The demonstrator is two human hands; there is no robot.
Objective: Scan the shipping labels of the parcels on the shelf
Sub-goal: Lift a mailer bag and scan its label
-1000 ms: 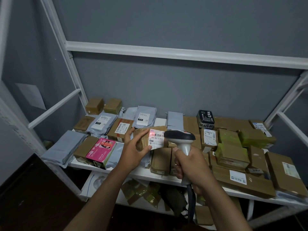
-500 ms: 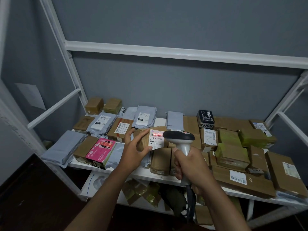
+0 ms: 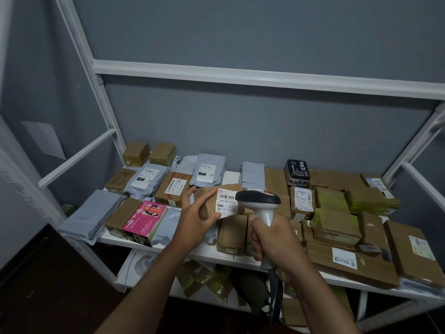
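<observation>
My left hand (image 3: 194,219) grips a small brown taped parcel (image 3: 209,201) lifted above the white shelf (image 3: 212,253), its white shipping label (image 3: 226,204) turned toward me. My right hand (image 3: 277,242) holds the handle of a grey and black barcode scanner (image 3: 258,200), whose head sits right beside the label and covers its right edge. No red scan line shows on the label. Many other parcels lie on the shelf: brown boxes, grey mailer bags and a pink box (image 3: 145,220).
White shelf frame posts (image 3: 79,59) rise at the left and a rail (image 3: 265,77) crosses above. A black box (image 3: 296,173) sits at the back. Large brown boxes (image 3: 414,251) fill the right end. A lower shelf holds more packets (image 3: 204,278). The scanner's cable hangs below my right hand.
The red scan line that lay across the label in both earlier frames is gone. Both hands and the parcel have hardly moved.
</observation>
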